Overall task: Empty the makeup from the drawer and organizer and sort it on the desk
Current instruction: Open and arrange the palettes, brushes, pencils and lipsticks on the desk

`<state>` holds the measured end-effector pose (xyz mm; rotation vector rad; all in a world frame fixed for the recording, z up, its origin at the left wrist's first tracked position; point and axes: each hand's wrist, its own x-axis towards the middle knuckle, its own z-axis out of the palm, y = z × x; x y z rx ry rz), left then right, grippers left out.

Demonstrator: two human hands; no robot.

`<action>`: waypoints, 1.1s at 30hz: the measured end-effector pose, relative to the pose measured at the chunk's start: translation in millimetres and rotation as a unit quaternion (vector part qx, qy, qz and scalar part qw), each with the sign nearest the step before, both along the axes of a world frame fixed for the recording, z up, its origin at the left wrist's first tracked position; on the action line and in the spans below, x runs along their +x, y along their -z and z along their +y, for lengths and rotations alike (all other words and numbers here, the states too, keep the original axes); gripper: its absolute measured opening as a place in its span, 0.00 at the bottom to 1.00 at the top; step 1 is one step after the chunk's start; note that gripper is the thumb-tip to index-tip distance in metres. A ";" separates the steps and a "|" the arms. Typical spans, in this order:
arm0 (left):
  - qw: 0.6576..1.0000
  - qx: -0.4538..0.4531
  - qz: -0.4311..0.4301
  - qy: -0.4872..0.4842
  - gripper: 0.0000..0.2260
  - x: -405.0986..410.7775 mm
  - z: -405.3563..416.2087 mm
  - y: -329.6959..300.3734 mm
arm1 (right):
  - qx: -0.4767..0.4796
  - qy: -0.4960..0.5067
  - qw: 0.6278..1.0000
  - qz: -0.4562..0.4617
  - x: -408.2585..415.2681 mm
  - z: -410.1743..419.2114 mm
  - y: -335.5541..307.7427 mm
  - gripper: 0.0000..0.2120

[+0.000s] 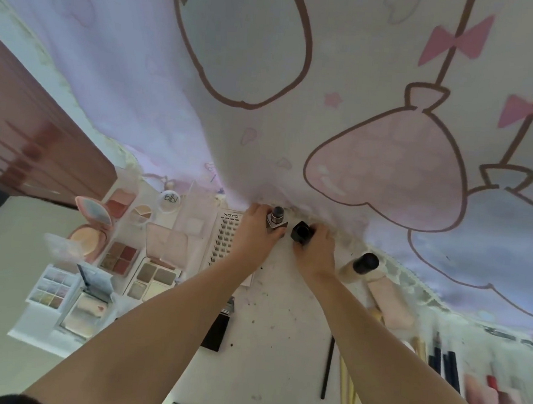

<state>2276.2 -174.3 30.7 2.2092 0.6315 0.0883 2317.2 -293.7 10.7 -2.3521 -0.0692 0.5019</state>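
Both my forearms fill the near field, running up from six o'clock toward the middle of the white counter [282, 313]. My left hand [255, 232] grips an uncapped lipstick [276, 220] standing upright, dark bullet showing above its square silver base. My right hand [314, 249] curls round the matching black cap [302, 232], held just beside the lipstick at its three o'clock, the two apart by a small gap. Neither hand is wide; each is closed on its piece.

Directly behind both hands, at twelve o'clock, a printed curtain [359, 113] with pink bows and balloons hangs down to the counter's far edge, crowding the spot where I work. At nine o'clock of my left hand lies a lash tray [224, 240] marked XOYO, partly under my wrist. Further toward nine sit a clear organizer [191, 225], open eyeshadow palettes [154, 277], a round pink compact [91, 230] and a small white jar [168, 199]. At three o'clock of my right hand a black-capped bottle [361, 265] lies on its side, a pale pink tube [387, 301] near it. Toward five o'clock, pencils and brushes [443, 362] lie in a row, blurred. A thin black pencil [327, 367] lies between my forearms, with a black case [216, 332] tucked beneath my left arm.
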 end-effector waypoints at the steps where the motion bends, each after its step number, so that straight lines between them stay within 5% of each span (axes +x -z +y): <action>1: 1.000 -0.003 0.004 0.001 0.20 -1.9 -0.3 -0.9 | 0.004 -0.005 1.000 0.014 -1.0 0.0 -4.7 0.23; 4: 1.000 0.002 -0.009 -0.021 0.24 -17.6 -4.0 -10.1 | -0.001 -0.075 0.997 0.010 -9.3 -11.5 -39.4 0.27; 8: 0.996 -0.014 -0.080 -0.044 0.10 -54.7 -36.6 -26.0 | 0.055 -0.126 0.982 -0.129 -11.1 -60.1 -105.4 0.12; 11: 0.995 -0.046 -0.067 0.062 0.12 -60.5 -80.1 -18.9 | -0.111 -0.146 0.972 -0.150 2.7 -93.6 -122.7 0.11; 14: 0.987 -0.083 0.010 0.134 0.22 -39.3 -111.9 -1.4 | -0.331 -0.222 0.911 -0.107 3.3 -103.0 -110.3 0.20; 17: 0.974 -0.150 0.063 0.156 0.19 -15.4 -126.1 7.8 | -0.385 -0.232 0.886 -0.118 -3.0 -98.4 -94.0 0.20; 21: 0.965 -0.193 0.081 0.157 0.13 -8.8 -118.7 8.4 | -0.330 -0.206 0.916 -0.100 -2.9 -95.4 -88.6 0.11; 26: 0.951 -0.237 -0.023 0.196 0.12 -43.0 -96.0 -9.5 | -0.153 -0.153 0.975 -0.039 -3.4 -103.8 -113.6 0.18; 30: 0.923 -0.332 -0.036 0.189 0.14 -62.6 -69.6 -51.0 | -0.054 -0.215 0.975 0.000 -11.7 -94.4 -147.9 0.14; 33: 0.925 -0.320 -0.028 0.202 0.13 -80.3 -42.0 -76.8 | 0.026 -0.284 0.955 0.087 -21.2 -86.7 -176.9 0.06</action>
